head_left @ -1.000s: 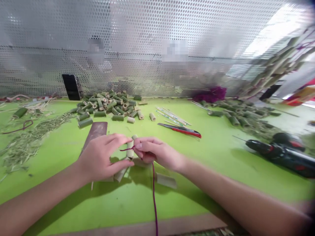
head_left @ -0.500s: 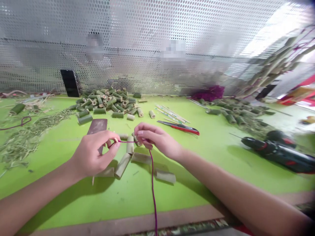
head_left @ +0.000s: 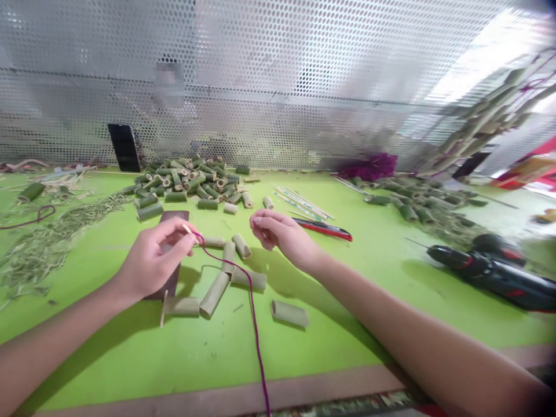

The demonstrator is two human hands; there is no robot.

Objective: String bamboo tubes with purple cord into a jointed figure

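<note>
The left hand (head_left: 154, 262) is pinching: thumb and fingertips press together on a thin pale stick (head_left: 187, 229), and a purple cord (head_left: 237, 267) meets the stick's tip (how the two join is too small to tell). From there the cord runs across the table, over two bamboo tubes, and off the bottom of the view.

The right hand (head_left: 280, 231) holds nothing, its fingers loosely curled, and hangs just above a short tube (head_left: 241, 246), not touching it. Five more tubes lie scattered below the hands, one (head_left: 289, 313) well off to the right of the rest. Under the left hand lies a dark flat strip (head_left: 172, 222).

The green table (head_left: 108, 341) carries plenty more: a heap of tubes (head_left: 186, 182) toward the back, a phone (head_left: 124, 147) propped against a perforated metal screen (head_left: 260, 75), and shavings (head_left: 39, 249) on the left. To the right are a red-handled knife (head_left: 324, 229), a bundle of thin sticks (head_left: 299, 202), and a black-and-red drill (head_left: 490, 275) — lying on its side.
</note>
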